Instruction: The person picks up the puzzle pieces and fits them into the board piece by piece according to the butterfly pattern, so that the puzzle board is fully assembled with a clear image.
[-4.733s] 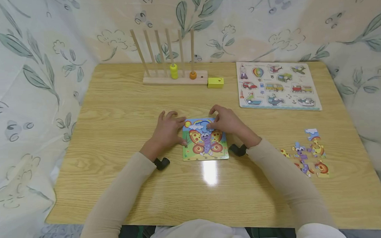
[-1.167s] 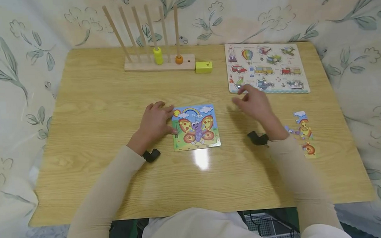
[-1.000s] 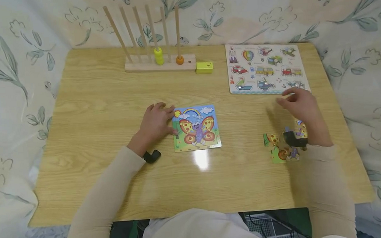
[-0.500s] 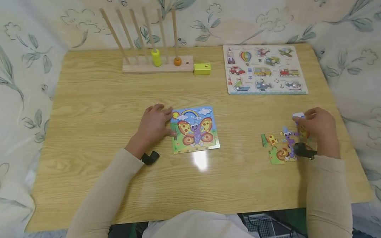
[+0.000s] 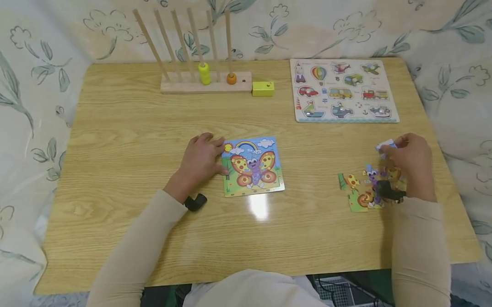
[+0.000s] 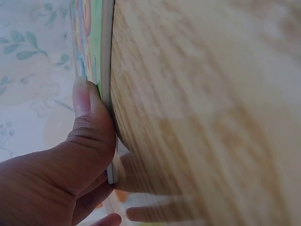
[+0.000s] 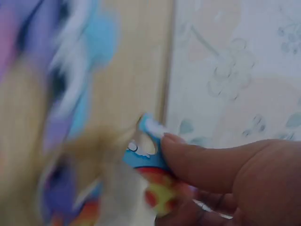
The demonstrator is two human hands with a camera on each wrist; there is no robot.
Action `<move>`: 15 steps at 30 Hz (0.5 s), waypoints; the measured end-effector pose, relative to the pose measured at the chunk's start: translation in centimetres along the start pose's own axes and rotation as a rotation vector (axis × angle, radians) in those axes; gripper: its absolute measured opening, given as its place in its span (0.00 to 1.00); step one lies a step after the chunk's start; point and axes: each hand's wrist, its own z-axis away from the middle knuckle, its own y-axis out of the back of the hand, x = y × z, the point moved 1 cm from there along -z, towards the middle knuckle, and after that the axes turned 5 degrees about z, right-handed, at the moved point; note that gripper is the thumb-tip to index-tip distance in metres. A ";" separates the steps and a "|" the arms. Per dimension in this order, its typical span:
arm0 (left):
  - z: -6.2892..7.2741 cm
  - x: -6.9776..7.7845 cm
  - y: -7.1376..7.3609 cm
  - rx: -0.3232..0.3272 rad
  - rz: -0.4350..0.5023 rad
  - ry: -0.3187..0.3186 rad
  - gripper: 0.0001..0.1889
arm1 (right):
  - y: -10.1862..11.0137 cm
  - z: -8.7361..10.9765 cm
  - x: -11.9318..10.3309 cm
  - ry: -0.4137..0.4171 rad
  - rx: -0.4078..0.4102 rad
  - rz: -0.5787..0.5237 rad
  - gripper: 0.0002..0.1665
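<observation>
My left hand (image 5: 198,160) rests at the left side of a square butterfly puzzle board (image 5: 251,144). Its thumb (image 6: 87,113) lies over the board's edge in the left wrist view, while the other fingers spread near the upper corner. On the right, my right hand (image 5: 413,160) pinches a jigsaw piece (image 5: 386,145) between thumb and fingers. That piece shows blue sky, white cloud and a red-and-yellow wing (image 7: 162,195) in the right wrist view. Several loose jigsaw pieces (image 5: 358,199) lie under and left of this hand, partly hidden by the black wrist camera (image 5: 388,191).
A wooden peg stand (image 5: 206,85) with yellow and orange beads stands at the back, a yellow block (image 5: 263,88) by its right end. A vehicle puzzle board (image 5: 346,89) lies at the back right. Patterned cloth (image 5: 306,22) hangs behind the table (image 5: 146,126).
My right hand has left the butterfly board, moved right to the loose pieces and picked up the cloud-and-wing piece, which is now slightly turned. The left hand has stayed at the board's left side.
</observation>
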 end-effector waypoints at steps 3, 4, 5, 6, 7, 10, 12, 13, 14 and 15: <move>0.0 0.0 0.1 -0.006 -0.009 0.002 0.42 | -0.4 0.2 -2.5 0.111 0.057 -0.074 0.26; 0.0 0.0 0.1 -0.007 -0.008 0.003 0.42 | -0.6 0.4 -3.5 0.154 0.063 -0.097 0.25; 0.0 -0.1 0.1 -0.009 -0.006 0.003 0.43 | -0.9 0.6 -4.7 0.198 0.055 -0.126 0.26; -0.1 -0.1 0.1 -0.008 -0.007 0.002 0.43 | -1.2 0.9 -6.0 0.234 0.037 -0.158 0.26; -0.1 -0.1 0.0 -0.007 -0.008 0.001 0.43 | -1.6 1.3 -7.3 0.273 0.016 -0.193 0.26; -0.2 -0.2 -0.1 -0.008 -0.003 0.000 0.43 | -3.2 2.3 -11.4 0.366 -0.062 -0.276 0.24; -0.2 -0.2 -0.2 -0.009 0.000 0.002 0.43 | -4.5 2.8 -13.9 0.424 -0.129 -0.316 0.21; -0.2 -0.1 -0.1 -0.011 0.003 0.003 0.43 | -5.1 3.0 -15.0 0.454 -0.162 -0.329 0.20; -0.2 -0.1 -0.2 -0.011 0.002 0.001 0.43 | -5.8 3.2 -16.0 0.474 -0.194 -0.341 0.19; -0.2 -0.1 -0.2 -0.010 -0.002 -0.002 0.43 | -6.4 3.4 -16.8 0.495 -0.226 -0.344 0.18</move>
